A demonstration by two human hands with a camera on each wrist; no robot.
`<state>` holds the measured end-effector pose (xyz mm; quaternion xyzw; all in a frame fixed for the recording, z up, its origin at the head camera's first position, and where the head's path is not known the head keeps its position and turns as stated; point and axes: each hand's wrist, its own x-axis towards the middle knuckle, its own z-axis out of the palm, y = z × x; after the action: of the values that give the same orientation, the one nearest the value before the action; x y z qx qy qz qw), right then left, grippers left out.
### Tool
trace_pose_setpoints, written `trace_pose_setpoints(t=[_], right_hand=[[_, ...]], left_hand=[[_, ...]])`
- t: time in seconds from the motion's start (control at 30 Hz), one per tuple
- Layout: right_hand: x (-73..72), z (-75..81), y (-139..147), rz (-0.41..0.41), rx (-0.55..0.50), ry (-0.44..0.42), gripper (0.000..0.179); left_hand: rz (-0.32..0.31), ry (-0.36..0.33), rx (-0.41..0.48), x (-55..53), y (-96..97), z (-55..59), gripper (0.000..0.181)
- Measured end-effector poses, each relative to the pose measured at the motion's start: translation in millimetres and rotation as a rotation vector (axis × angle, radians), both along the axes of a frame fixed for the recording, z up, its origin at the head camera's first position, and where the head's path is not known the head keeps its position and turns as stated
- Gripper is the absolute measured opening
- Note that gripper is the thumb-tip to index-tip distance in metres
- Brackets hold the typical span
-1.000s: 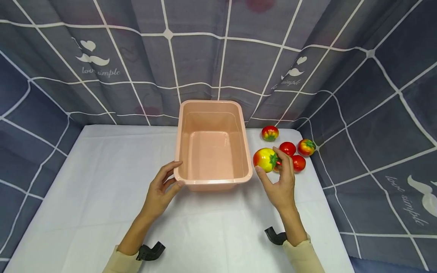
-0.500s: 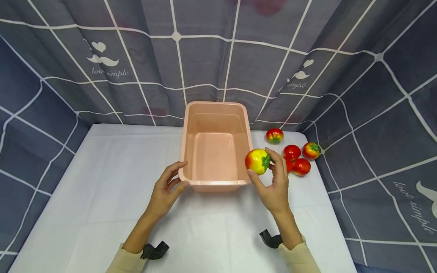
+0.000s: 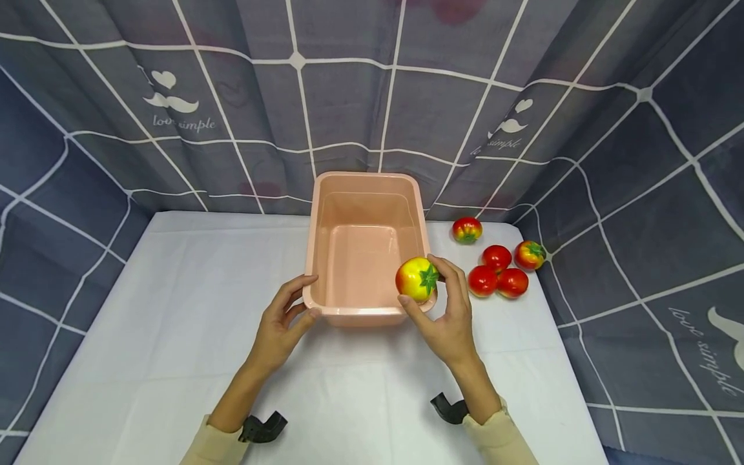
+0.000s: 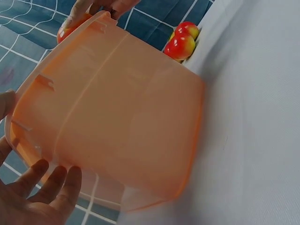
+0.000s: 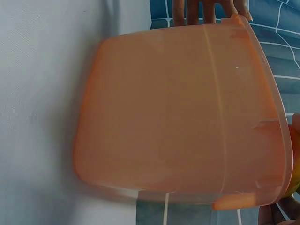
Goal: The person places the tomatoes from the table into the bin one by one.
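Observation:
A peach-coloured plastic basin (image 3: 354, 312) stands on the white-covered table. My left hand (image 3: 280, 326) holds its near left corner, fingers at the side rim and thumb at the front rim. My right hand (image 3: 446, 323) grips a glossy red-and-yellow tomato (image 3: 414, 279) with a green leafy top, over the basin's near right corner. In the left wrist view the basin's outer wall (image 4: 126, 108) fills the middle. From the right wrist, the wall (image 5: 173, 112) hides most of the tomato (image 5: 295, 164).
Several more tomatoes lie right of the basin: plain red ones (image 3: 482, 281) bunched together, a red-and-yellow one (image 3: 529, 256) by the table's right edge and another (image 3: 467, 230) farther back. Grey checked curtains (image 3: 349, 110) rise behind and beside the white table (image 3: 197, 297).
My right hand has carried the tomato leftward from the group to over the basin's near right corner. A red tomato behind it has come into full view. My left hand stays at the rim.

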<state>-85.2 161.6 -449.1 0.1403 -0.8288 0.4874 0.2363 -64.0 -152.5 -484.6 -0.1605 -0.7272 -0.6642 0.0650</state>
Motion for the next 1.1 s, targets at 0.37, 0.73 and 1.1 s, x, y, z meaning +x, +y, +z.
trace_pose_setpoints(t=[0.37,0.73,1.1], right_hand=[[-1.7,-5.5,-1,-0.009,-0.034,0.083,0.080],[-4.8,-6.2,0,0.005,-0.093,0.148,0.074],[-5.5,-12.3,15,-0.019,-0.116,0.112,0.064]], left_hand=[[0.003,-0.010,0.004,-0.3,0.0,-0.6,0.066],[0.009,-0.010,0.012,-0.7,0.9,-0.7,0.066],[0.020,-0.022,0.009,0.5,1.9,-0.9,0.065]])
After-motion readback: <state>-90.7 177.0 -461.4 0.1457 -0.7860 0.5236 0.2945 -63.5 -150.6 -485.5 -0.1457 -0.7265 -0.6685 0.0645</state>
